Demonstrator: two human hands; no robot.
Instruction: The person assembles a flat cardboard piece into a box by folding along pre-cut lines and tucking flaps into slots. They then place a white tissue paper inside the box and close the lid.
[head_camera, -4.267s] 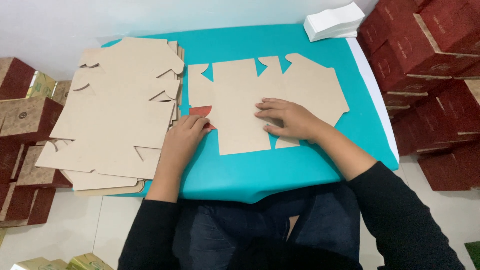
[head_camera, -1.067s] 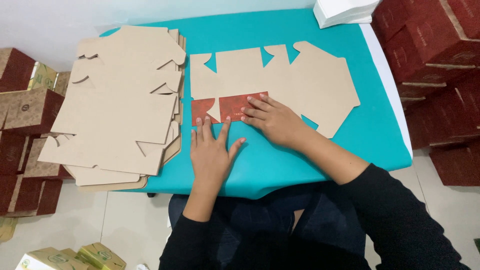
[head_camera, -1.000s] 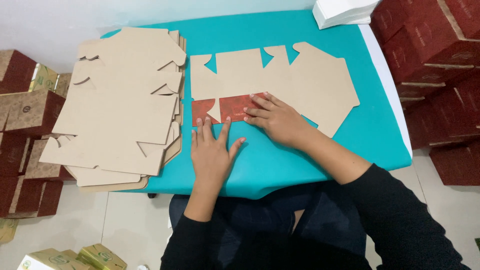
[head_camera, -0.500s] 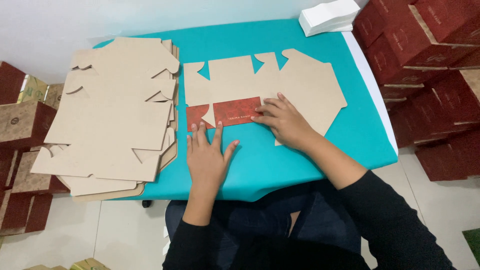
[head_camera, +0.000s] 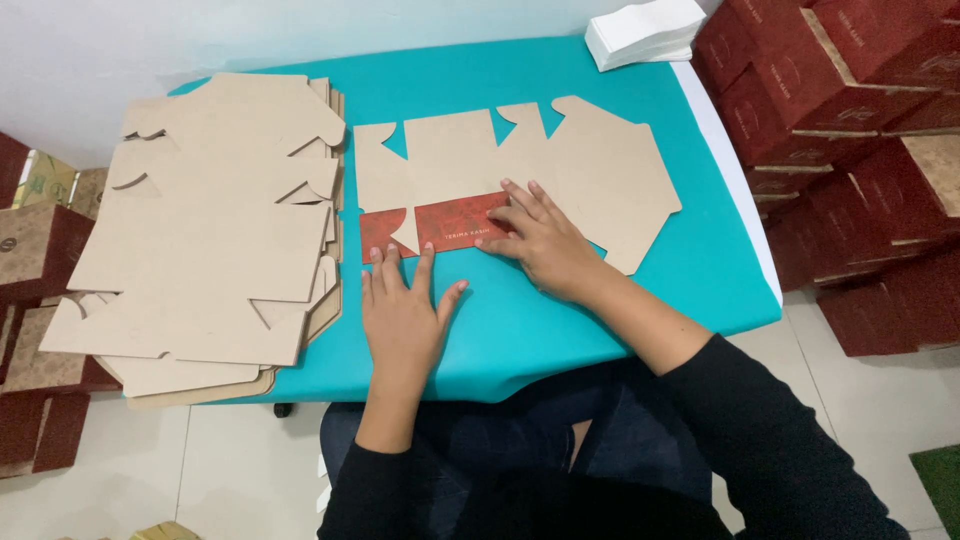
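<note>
A flat die-cut cardboard box blank (head_camera: 585, 165) lies brown side up on the teal table (head_camera: 690, 280). Its near strip (head_camera: 450, 220) is folded over and shows its red printed face. My left hand (head_camera: 403, 310) lies flat, fingers spread, with the fingertips at the near edge of the red strip. My right hand (head_camera: 535, 240) presses down on the right end of the red strip and the brown panel beside it. Neither hand grips anything.
A tall stack of flat brown box blanks (head_camera: 210, 230) fills the table's left side. A white stack of paper (head_camera: 645, 30) sits at the far right corner. Red assembled boxes (head_camera: 850, 120) are piled to the right; more boxes (head_camera: 40, 250) stand at the left.
The near flap has been folded over, so its red face now shows as a full strip. Both hands have shifted along that fold and now press it flat.
</note>
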